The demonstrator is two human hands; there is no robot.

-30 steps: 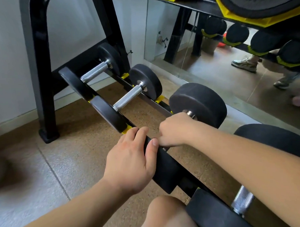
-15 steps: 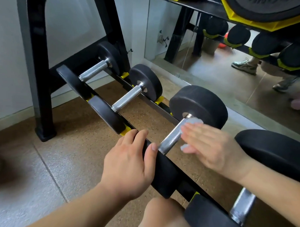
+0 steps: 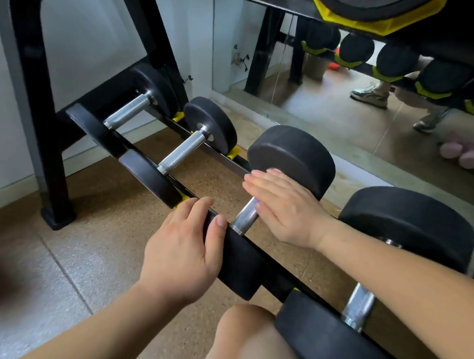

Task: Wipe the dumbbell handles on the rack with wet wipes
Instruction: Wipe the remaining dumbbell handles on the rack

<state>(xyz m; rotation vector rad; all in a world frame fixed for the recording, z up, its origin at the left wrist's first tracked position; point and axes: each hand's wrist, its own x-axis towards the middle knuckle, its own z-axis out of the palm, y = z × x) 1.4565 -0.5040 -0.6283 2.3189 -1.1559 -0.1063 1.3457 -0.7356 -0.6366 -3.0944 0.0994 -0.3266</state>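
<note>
Several black dumbbells with knurled steel handles lie across a low black rack. My left hand grips the near head of the third dumbbell, fingers over its rim and thumb on its face. My right hand lies flat with straight fingers over that dumbbell's handle, close to the far head. Only a pale sliver of the wet wipe shows under the palm. The handle's near end is bare.
Two smaller dumbbells sit further left on the rack, a bigger one to the right. A black rack upright stands at the left. A wall mirror runs behind. My knee is below the rack.
My right hand, wrapped around the handle near the close head a second ago, has opened flat and slid along the handle toward the far head. My left hand has stayed put.
</note>
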